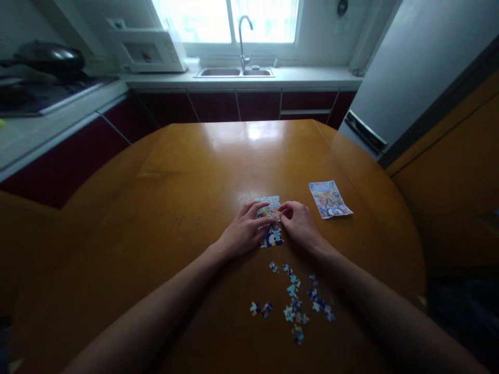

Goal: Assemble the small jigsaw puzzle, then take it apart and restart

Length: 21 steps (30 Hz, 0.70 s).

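A partly assembled jigsaw puzzle [272,240] lies flat on the wooden table [218,171], its right edge showing knobs and gaps. My left hand [246,228] rests over the puzzle's left side with the fingers spread across it. At the right edge, my right hand [298,222] has thumb and index finger pinched together against the puzzle. Whatever sits between those fingertips is too small and hidden to make out. Loose puzzle pieces [295,306] lie scattered on the table nearer to me, below both hands.
A printed picture sheet [330,200] with a similar design lies right of my hands. Beyond the table stand a counter with a sink [220,72] and tap, a white microwave [146,51], a wok [50,56] on the stove and a fridge [421,67].
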{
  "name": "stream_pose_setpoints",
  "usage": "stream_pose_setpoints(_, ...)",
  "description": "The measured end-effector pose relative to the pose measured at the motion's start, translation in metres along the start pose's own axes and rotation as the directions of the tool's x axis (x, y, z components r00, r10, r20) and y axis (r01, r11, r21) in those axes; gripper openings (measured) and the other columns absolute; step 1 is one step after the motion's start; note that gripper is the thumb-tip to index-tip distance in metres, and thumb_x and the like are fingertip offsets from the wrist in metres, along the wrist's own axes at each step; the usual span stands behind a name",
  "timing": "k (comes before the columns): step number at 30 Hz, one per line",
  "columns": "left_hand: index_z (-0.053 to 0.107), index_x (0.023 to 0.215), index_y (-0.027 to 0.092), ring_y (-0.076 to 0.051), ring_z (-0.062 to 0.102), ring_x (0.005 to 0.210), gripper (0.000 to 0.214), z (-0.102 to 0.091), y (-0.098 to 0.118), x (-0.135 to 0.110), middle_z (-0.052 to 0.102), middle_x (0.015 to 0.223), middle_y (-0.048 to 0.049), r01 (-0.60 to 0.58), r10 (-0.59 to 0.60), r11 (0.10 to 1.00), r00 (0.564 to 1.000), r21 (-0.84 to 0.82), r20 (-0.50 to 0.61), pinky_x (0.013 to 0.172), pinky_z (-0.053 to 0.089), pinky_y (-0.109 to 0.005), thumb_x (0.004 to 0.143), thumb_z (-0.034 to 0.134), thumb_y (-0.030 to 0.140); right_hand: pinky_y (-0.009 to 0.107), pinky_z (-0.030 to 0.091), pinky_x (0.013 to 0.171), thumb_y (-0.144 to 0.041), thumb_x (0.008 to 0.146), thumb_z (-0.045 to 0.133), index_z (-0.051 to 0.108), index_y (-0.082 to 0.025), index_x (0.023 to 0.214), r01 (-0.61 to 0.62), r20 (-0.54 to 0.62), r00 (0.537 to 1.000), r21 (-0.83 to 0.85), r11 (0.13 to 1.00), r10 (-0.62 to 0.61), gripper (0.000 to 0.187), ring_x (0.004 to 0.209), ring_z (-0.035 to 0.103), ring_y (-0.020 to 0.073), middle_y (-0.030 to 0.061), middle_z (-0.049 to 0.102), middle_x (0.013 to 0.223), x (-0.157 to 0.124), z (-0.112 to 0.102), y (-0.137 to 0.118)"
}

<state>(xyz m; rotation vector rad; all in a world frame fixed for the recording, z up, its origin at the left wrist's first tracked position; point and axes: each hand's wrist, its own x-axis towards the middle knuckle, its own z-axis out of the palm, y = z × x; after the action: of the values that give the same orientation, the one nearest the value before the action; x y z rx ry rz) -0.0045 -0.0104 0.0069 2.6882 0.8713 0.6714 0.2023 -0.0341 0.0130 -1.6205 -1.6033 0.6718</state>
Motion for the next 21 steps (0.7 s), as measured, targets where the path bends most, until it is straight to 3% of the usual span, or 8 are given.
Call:
stream_pose_setpoints(7, 0.072, 0.118, 0.031, -0.028, 0.037, 0.138, 0.025, -0.002, 0.001, 0.001, 0.048, 0.146, -0.0052, 0.0, 0.0, 1.0, 1.0, 0.002, 0.016, 0.115, 0.042, -0.056, 0.099, 0.059, 0.023, 0.031, 0.049, 0.076, -0.009, 0.081, 0.068, 0.072, -0.016, 0.095, -0.003, 0.022, 1.0, -0.151, 0.988, 0.007, 0.016, 0.078, 0.063, 0.0176, 0.0053, 0.065, 0.088, 0.0, -0.001, 0.0)
stream_pose_setpoints(12, 0.071, 0.119, 0.032, -0.029, 0.037, 0.138, 0.025, -0.003, 0.003, 0.001, 0.048, 0.146, -0.0046, 0.004, -0.003, 1.0, 1.0, -0.002, 0.026, 0.115, 0.042, -0.056, 0.098, 0.059, 0.023, 0.03, 0.05, 0.076, -0.014, 0.081, 0.071, 0.071, -0.016, 0.095, -0.002, -0.009, 1.0, -0.096, 0.995, 0.001, 0.014, 0.078, 0.062, 0.017, 0.0048, 0.064, 0.09, 0.002, -0.005, 0.008)
stream_pose_setpoints(16, 0.069, 0.121, 0.031, -0.029, 0.038, 0.138, 0.027, -0.003, 0.002, 0.0, 0.048, 0.147, -0.0047, 0.008, -0.008, 1.0, 0.999, -0.002, 0.036, 0.115, 0.041, -0.055, 0.098, 0.059, 0.022, 0.03, 0.049, 0.071, -0.015, 0.087, 0.061, 0.071, -0.016, 0.093, 0.0, -0.048, 0.999, -0.057, 0.998, -0.002, 0.012, 0.073, 0.061, 0.0166, 0.0051, 0.066, 0.088, 0.0, -0.017, 0.018)
stream_pose_setpoints(21, 0.066, 0.122, 0.03, -0.027, 0.039, 0.137, 0.026, -0.003, 0.002, 0.0, 0.049, 0.147, -0.0048, 0.029, -0.029, 0.999, 0.999, -0.035, 0.018, 0.116, 0.04, -0.053, 0.1, 0.055, 0.021, 0.032, 0.049, 0.079, -0.009, 0.086, 0.056, 0.073, -0.017, 0.09, 0.044, 0.047, 0.998, -0.097, 0.994, -0.039, 0.019, 0.082, 0.065, 0.0197, 0.0068, 0.072, 0.089, -0.01, -0.027, 0.022)
